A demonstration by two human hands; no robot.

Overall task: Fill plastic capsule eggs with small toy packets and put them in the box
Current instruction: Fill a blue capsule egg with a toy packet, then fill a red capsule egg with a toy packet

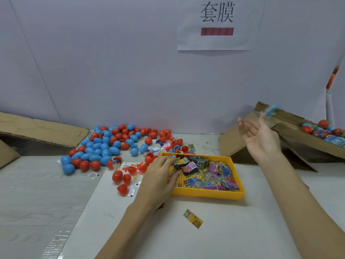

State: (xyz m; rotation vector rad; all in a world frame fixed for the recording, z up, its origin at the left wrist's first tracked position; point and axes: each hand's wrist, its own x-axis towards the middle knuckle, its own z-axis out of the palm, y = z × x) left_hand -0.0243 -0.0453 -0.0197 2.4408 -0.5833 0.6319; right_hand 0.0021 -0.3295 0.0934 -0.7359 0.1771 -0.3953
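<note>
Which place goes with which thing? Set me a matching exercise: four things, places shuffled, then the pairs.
Things:
1. Left hand
2. Loose packet
3. Egg pile
4. Wrapped eggs

Places:
A. In the box at right
B. On the table, left of the tray
C. Reaching into the tray
D. On the white sheet, in front of the tray

Pairs: 1-C, 2-D, 3-B, 4-A

The eggs (97,146) are smooth, glossy plastic, blue and red. The tray (209,194) is yellow plastic with a studded floor. The packets (214,176) in it are shiny printed foil or film, crinkled. The box (306,141) is matt brown corrugated cardboard with rough torn edges. The sign (217,25) is plain white paper.
</note>
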